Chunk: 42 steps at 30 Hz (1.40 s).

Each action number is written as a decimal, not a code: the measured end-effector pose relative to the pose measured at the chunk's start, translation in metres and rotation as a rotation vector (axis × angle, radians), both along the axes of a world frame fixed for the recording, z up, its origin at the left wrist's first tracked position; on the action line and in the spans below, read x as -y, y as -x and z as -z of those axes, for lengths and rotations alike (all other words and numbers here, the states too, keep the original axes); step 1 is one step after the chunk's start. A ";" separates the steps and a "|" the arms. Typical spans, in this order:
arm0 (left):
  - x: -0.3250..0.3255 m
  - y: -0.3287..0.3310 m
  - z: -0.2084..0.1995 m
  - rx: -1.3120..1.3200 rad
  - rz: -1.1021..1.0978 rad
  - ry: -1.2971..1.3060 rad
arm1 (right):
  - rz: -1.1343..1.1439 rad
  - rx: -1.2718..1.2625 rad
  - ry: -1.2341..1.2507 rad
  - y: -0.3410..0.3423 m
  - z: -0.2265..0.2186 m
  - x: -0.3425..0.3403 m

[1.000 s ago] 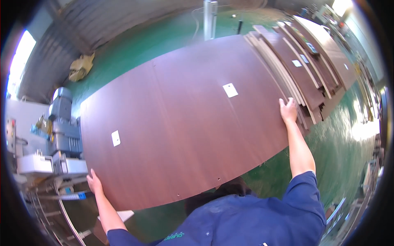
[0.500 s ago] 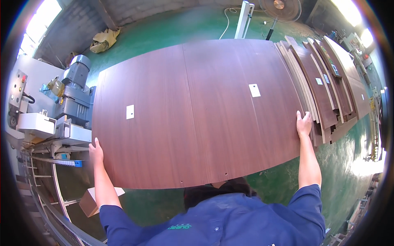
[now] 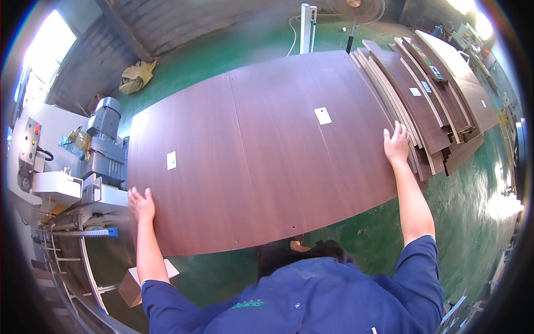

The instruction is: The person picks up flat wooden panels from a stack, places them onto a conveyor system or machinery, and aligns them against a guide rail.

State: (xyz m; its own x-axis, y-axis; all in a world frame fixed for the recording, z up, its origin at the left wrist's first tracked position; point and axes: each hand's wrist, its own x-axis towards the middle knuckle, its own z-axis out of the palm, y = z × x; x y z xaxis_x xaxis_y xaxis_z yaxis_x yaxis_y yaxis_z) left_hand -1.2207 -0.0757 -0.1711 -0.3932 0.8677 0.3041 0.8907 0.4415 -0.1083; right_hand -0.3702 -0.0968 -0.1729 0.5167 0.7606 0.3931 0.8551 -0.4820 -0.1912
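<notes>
In front of me lies a large, dark brown wood-grain board surface [image 3: 261,161], with a seam running from its far edge to its near edge. Each half carries a small white label, one on the left [image 3: 171,160] and one on the right [image 3: 322,116]. Two small holes show close to the near edge. My left hand [image 3: 142,206] is at the left edge, thumb apart from the fingers. At the right edge, my right hand [image 3: 396,145] has its fingers spread. Neither hand grips anything, though whether the palms touch the board edges I cannot tell.
Right of the board, several brown panels [image 3: 409,86] lie in uneven stacks. A grey motor [image 3: 105,150] and machine with a button panel [image 3: 30,142] stand at left. A white post [image 3: 306,30] and a fan [image 3: 356,6] stand beyond. A cardboard box [image 3: 132,286] sits below left.
My right hand has shifted left and farther away, its fingers spreading. My left hand has moved slightly right. The whole view has turned a little, so the board appears more slanted.
</notes>
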 end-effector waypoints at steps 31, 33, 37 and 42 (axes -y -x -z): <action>0.016 -0.107 -0.014 0.175 0.407 0.028 | -0.351 0.071 0.108 0.076 -0.013 -0.029; 0.014 -0.110 -0.015 0.160 0.465 -0.011 | -0.350 0.063 0.092 0.071 -0.004 -0.030; 0.023 -0.099 -0.013 0.186 0.414 0.027 | -0.363 -0.009 0.066 0.080 -0.003 -0.034; 0.014 -0.104 -0.017 0.200 0.444 0.043 | -0.314 -0.082 0.073 0.076 -0.011 -0.025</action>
State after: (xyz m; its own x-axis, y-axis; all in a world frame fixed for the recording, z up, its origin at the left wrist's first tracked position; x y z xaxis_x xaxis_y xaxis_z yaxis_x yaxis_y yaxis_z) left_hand -1.1167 -0.0900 -0.1540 -0.0297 0.9750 0.2202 0.9971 0.0136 0.0743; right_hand -0.4460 -0.0716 -0.1619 0.2802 0.9125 0.2980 0.9472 -0.2123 -0.2404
